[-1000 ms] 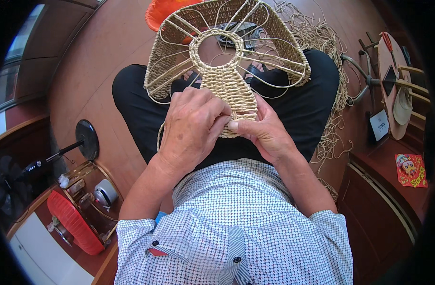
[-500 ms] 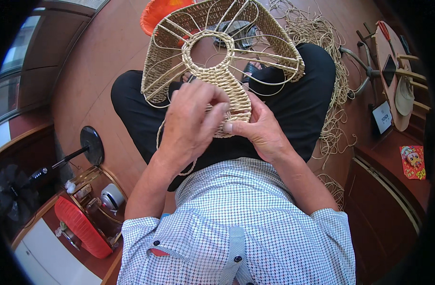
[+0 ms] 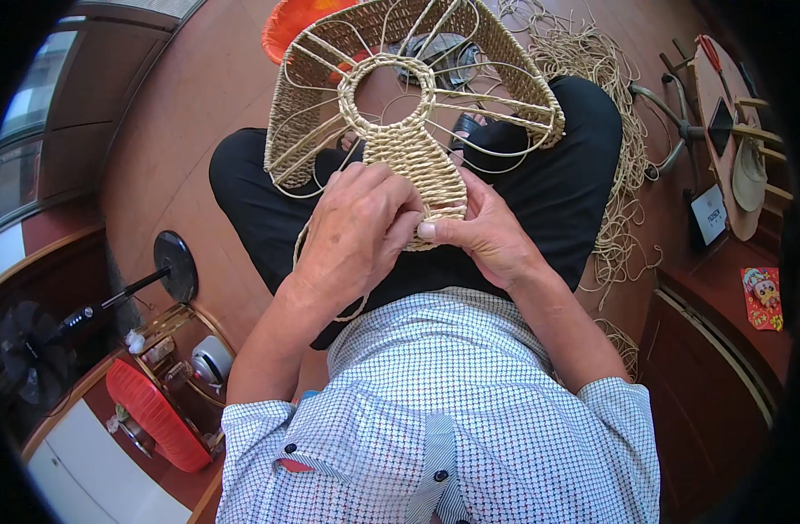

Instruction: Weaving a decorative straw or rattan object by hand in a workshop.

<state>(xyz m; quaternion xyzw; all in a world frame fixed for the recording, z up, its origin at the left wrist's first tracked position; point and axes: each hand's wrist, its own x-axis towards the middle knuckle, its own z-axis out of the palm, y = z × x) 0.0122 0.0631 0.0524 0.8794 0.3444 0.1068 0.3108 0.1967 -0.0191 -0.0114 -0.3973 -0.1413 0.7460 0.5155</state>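
A half-woven basket of straw-coloured grass rope lies across my lap. A ring with a round opening joins its woven panel to bare wire ribs and a curved woven wall. My right hand holds the panel's near right edge, thumb on top and fingers curled beneath. My left hand is closed over the near left part of the panel, its bent fingertips pressed close to the weave by my right thumb. What those fingertips pinch is hidden. A loose rope strand hangs beside my left wrist and loops down toward my shirt.
A heap of loose rope spreads over the floor at right. An orange container stands beyond the basket. A standing fan and a red cover are at left; a chair base is at right.
My left hand has lowered onto the panel, its fingertips closing in beside my right thumb. My right hand keeps its hold on the edge. The whole view has shifted slightly.
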